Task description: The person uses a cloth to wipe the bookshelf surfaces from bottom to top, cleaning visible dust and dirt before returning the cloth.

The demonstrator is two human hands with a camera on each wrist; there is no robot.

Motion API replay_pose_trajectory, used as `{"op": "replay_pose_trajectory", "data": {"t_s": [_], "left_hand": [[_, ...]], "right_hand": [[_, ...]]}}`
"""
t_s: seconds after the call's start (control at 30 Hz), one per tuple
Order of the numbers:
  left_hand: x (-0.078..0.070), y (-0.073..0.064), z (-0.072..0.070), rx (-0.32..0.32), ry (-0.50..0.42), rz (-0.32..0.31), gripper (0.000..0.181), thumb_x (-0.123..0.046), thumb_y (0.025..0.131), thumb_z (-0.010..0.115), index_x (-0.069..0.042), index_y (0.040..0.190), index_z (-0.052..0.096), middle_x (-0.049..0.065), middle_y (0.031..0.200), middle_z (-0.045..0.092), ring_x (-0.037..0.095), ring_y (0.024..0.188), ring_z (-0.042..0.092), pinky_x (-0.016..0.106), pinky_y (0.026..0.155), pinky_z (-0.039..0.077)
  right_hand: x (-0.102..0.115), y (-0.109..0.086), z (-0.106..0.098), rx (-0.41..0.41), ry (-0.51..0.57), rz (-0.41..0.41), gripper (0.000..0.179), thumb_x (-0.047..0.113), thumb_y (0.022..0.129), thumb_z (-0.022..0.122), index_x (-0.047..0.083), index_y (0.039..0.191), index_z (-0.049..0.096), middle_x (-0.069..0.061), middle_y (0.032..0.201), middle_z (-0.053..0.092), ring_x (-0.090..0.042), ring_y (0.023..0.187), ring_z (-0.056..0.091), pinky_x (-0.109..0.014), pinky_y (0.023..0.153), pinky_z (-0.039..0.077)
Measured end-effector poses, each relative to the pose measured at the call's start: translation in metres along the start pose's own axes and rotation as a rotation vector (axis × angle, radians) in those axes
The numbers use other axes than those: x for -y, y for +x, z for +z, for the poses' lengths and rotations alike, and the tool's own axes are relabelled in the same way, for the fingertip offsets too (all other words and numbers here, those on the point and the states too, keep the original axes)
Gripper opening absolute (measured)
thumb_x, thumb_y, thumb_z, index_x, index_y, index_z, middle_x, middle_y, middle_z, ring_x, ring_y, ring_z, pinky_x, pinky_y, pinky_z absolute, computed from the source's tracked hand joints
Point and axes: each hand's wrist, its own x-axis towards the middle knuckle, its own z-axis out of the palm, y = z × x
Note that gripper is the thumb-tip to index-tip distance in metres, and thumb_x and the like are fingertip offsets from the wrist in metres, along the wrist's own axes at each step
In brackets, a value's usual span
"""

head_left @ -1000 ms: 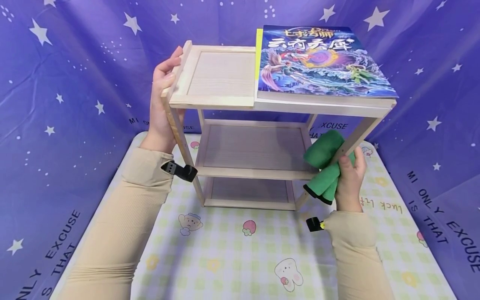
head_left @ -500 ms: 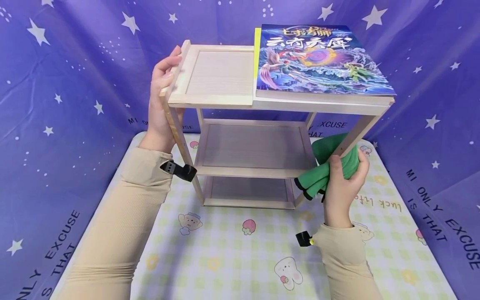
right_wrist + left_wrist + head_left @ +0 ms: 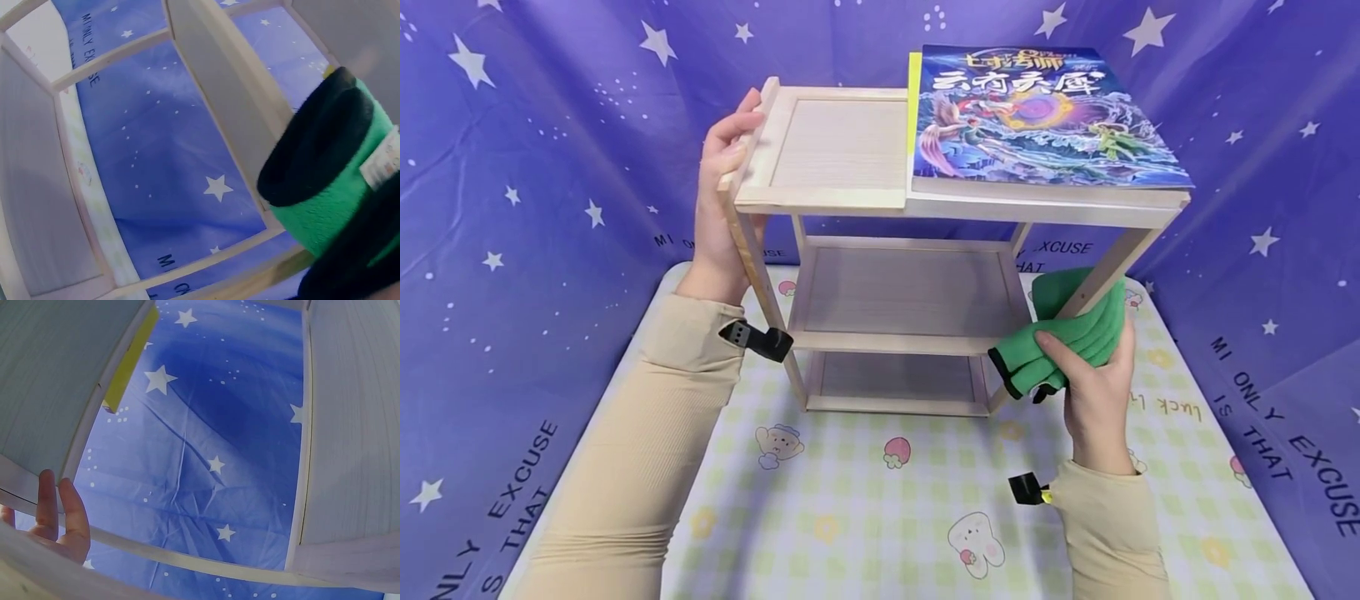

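Note:
A small three-tier wooden shelf (image 3: 838, 200) stands on the table. My left hand (image 3: 718, 200) grips its top left side; in the left wrist view, fingertips (image 3: 74, 515) curl under the top board. My right hand (image 3: 1101, 400) holds a green cloth (image 3: 1067, 346) with dark edging, folded around the front right leg (image 3: 1105, 271), thumb across the cloth. Up close in the right wrist view, the green cloth (image 3: 319, 215) shows a white tag and black trim, beside the shelf frame. The right fingers behind the cloth are mostly hidden.
A blue illustrated book (image 3: 1045, 125) lies on the right half of the top board, a yellow edge showing at its left. Below are a middle shelf (image 3: 910, 287) and a bottom shelf (image 3: 895, 377). A checked tablecloth (image 3: 850, 550) covers the table; purple starry fabric (image 3: 550, 167) surrounds it.
My right hand has slid a little down and shifted its hold on the green cloth, which now wraps lower around the leg. The left hand and shelf stay nearly still.

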Motion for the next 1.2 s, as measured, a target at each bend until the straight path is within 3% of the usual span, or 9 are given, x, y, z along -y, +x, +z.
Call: {"op": "replay_pose_trajectory", "data": {"t_s": [0.17, 0.33, 0.53, 0.87, 1.03, 1.2], "left_hand": [[-0.001, -0.001, -0.002, 0.018, 0.039, -0.007, 0.024, -0.018, 0.093, 0.039, -0.021, 0.099, 0.062, 0.002, 0.16, 0.032, 0.017, 0.144, 0.035, 0.033, 0.113, 0.031], [0.0, 0.0, -0.002, 0.034, 0.046, 0.007, 0.023, -0.017, 0.092, 0.038, -0.02, 0.096, 0.061, 0.003, 0.159, 0.033, 0.018, 0.144, 0.036, 0.034, 0.112, 0.031], [-0.001, 0.001, -0.002, 0.029, 0.069, 0.009, 0.023, -0.017, 0.092, 0.037, -0.02, 0.094, 0.06, 0.003, 0.159, 0.034, 0.018, 0.144, 0.035, 0.033, 0.112, 0.032], [-0.01, -0.003, -0.003, 0.004, 0.215, -0.053, 0.025, -0.019, 0.093, 0.038, -0.021, 0.098, 0.062, -0.009, 0.154, 0.043, 0.005, 0.141, 0.036, 0.025, 0.113, 0.028], [-0.015, -0.001, -0.007, 0.001, 0.268, -0.072, 0.025, -0.021, 0.09, 0.042, -0.021, 0.099, 0.065, -0.01, 0.152, 0.045, 0.005, 0.141, 0.036, 0.025, 0.113, 0.028], [-0.02, 0.004, -0.004, -0.009, 0.273, -0.081, 0.024, -0.022, 0.088, 0.046, -0.019, 0.101, 0.066, -0.009, 0.15, 0.047, 0.006, 0.14, 0.038, 0.026, 0.113, 0.028]], "right_hand": [[-0.007, 0.002, 0.004, -0.194, -0.278, -0.003, 0.053, -0.009, 0.073, 0.078, 0.012, 0.119, 0.06, -0.003, 0.106, 0.065, -0.015, 0.096, 0.061, -0.022, 0.083, 0.049], [-0.012, 0.006, 0.007, -0.307, -0.472, -0.097, 0.047, 0.004, 0.071, 0.083, 0.016, 0.11, 0.061, 0.005, 0.097, 0.063, -0.012, 0.089, 0.057, -0.024, 0.083, 0.043], [-0.013, 0.01, 0.011, -0.327, -0.443, -0.194, 0.049, 0.001, 0.068, 0.083, 0.011, 0.112, 0.065, 0.005, 0.095, 0.064, -0.011, 0.088, 0.057, -0.024, 0.082, 0.044], [-0.005, 0.013, 0.016, -0.326, -0.405, -0.236, 0.059, -0.003, 0.066, 0.08, 0.008, 0.122, 0.064, 0.001, 0.106, 0.063, -0.014, 0.096, 0.057, -0.025, 0.088, 0.044], [0.009, 0.02, 0.026, -0.29, -0.331, -0.297, 0.062, -0.005, 0.066, 0.079, 0.006, 0.124, 0.061, -0.002, 0.104, 0.064, -0.016, 0.094, 0.057, -0.026, 0.085, 0.044], [0.029, 0.028, 0.034, -0.288, -0.324, -0.31, 0.063, -0.003, 0.063, 0.081, 0.006, 0.122, 0.062, -0.003, 0.104, 0.065, -0.017, 0.095, 0.058, -0.027, 0.085, 0.045]]}}
